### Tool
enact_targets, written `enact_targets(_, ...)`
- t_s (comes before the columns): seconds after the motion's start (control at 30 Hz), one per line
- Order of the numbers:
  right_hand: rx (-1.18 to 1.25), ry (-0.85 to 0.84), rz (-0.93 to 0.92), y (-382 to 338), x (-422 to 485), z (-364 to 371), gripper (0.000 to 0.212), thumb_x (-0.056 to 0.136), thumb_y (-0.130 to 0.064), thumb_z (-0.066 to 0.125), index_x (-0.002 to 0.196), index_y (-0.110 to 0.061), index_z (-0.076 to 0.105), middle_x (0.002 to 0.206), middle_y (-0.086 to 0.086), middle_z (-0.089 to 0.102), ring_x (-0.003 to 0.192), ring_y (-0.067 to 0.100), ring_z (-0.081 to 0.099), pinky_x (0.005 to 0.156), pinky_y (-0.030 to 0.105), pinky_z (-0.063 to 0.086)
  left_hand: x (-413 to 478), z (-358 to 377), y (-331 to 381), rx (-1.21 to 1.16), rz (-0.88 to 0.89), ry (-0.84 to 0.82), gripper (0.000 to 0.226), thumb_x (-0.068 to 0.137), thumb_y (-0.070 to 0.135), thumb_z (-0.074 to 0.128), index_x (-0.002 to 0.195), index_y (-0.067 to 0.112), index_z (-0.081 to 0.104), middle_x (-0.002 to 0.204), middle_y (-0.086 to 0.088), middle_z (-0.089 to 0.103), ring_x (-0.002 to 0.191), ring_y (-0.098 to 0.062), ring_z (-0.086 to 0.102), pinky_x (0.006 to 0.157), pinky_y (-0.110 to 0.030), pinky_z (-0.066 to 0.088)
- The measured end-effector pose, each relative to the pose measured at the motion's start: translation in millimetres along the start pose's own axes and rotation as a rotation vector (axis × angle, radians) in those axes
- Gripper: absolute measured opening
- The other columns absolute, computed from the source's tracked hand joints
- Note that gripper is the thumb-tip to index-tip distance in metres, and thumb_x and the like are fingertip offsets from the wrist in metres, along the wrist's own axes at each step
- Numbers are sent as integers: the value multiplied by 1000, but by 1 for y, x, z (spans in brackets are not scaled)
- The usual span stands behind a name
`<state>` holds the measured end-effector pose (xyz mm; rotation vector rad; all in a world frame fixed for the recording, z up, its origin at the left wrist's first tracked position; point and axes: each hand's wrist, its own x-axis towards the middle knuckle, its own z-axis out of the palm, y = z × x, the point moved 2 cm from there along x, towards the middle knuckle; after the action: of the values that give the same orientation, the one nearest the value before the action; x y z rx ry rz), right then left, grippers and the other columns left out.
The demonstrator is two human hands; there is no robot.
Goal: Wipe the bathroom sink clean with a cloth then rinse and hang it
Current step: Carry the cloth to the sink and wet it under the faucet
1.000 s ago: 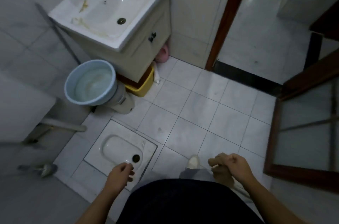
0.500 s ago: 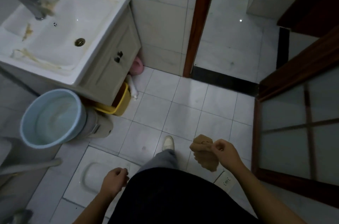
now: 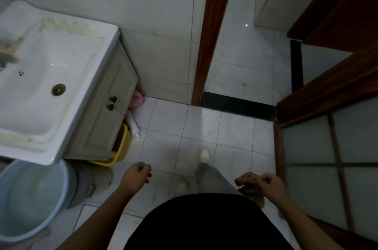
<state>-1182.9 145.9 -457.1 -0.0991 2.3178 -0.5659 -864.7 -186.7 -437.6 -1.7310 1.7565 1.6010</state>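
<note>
View from above, standing on the white tiled floor (image 3: 163,123) of a bathroom. My left hand (image 3: 136,176) hangs low at centre-left, fingers curled loosely inward with nothing between them, so this grip is partly closed and empty. My right hand (image 3: 270,185) is at lower right, its grip clamped on a tan-brown cloth (image 3: 246,185); the cloth bunches out to the left of the fist and a fold hangs below it. Both forearms enter from the bottom edge on either side of my dark top (image 3: 204,223).

The white sink (image 3: 41,90) occupies the left of the view, well apart from both hands and from the cloth. Yellowish-brown stains run along its back rim and its near-left rim. A round metal drain (image 3: 58,89) sits in the basin, with a small overflow hole up and to its left. The tap at the far-left edge is blurred. The sink rests on a pale cabinet (image 3: 106,110) with two dark knobs on its doors.

A light blue bucket (image 3: 30,198) stands on the floor below the sink's front corner. A yellow basin (image 3: 122,145) is tucked beside the cabinet base, with a pink object (image 3: 137,99) against the wall behind it. One pale shoe (image 3: 204,154) points forward between my hands. A brown door frame (image 3: 212,35) rises at centre, and a wood-framed door with frosted panes (image 3: 327,157) stands at right.
</note>
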Motion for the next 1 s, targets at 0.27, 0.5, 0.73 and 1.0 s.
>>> enact_targets(0.27, -97, -268, -204, -179, 89, 23, 18, 84, -15, 71, 67, -10, 67, 69, 5, 69, 70, 22, 66, 68, 35, 52, 16, -22, 7, -202, -235, 206, 26, 102, 16, 52, 94, -3, 67, 90, -22, 73, 68, -28, 64, 56, -28, 44)
enact_targets(0.5, -294, -557, -494, -353, 136, 68, 23, 87, -22, 70, 68, -11, 63, 70, 2, 64, 74, 21, 63, 74, 31, 48, -20, 2, -9, -607, -481, 443, 25, 101, 15, 52, 95, -4, 67, 89, -24, 72, 69, -34, 64, 64, -36, 47)
enact_targets(0.73, -360, -612, -637, -458, 136, 113, 5, 92, -1, 62, 87, -2, 62, 86, 10, 61, 83, 20, 56, 77, 28, 41, -22, 10, -25, -846, -636, 564, 28, 102, 14, 51, 97, -8, 66, 88, -27, 70, 67, -32, 63, 61, -32, 45)
enact_targets(1.0, -360, -656, -485, -495, 149, 124, 14, 87, -22, 73, 86, -8, 76, 78, 24, 72, 67, 38, 70, 62, 46, 59, 48, -65, -3, -851, -535, 514, 27, 102, 14, 51, 96, -8, 66, 87, -24, 70, 68, -31, 61, 63, -32, 43)
